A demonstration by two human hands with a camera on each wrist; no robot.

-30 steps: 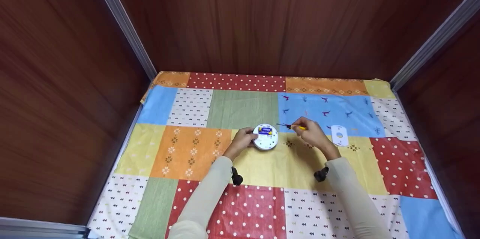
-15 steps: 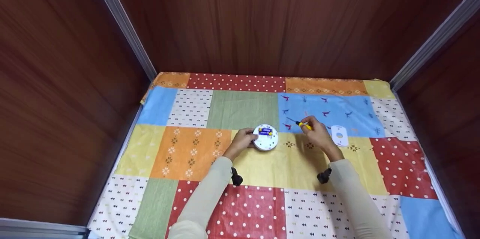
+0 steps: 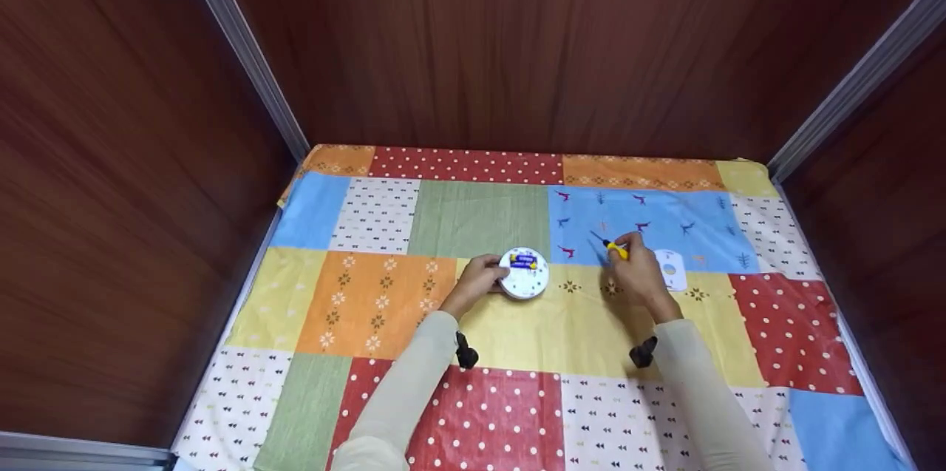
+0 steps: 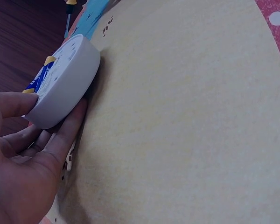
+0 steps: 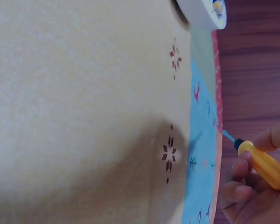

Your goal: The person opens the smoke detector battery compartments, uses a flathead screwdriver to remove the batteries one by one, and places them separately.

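Note:
My left hand (image 3: 477, 283) grips the left side of a round white battery-powered device (image 3: 526, 285), thumb on its top face and fingers beneath. Blue-and-yellow batteries (image 3: 523, 262) sit in the upper part of that face. In the left wrist view the device (image 4: 70, 84) is tilted, its smooth side wall facing the camera. My right hand (image 3: 639, 275) holds a screwdriver (image 3: 617, 250) with a yellow handle, black collar and thin metal shaft. Its tip points up and left, away from the device. The right wrist view shows thumb and fingers around the screwdriver handle (image 5: 266, 167).
A white plate with a round hole (image 3: 671, 273) lies on the cloth just right of my right hand, partly covered by it. The patchwork tablecloth (image 3: 480, 216) spreads over the table. Dark wood panels (image 3: 517, 49) enclose the back and sides.
My right hand has moved right with the screwdriver, away from the device and closer to the white plate. The screwdriver has turned to point more upward. My left hand stays with the device.

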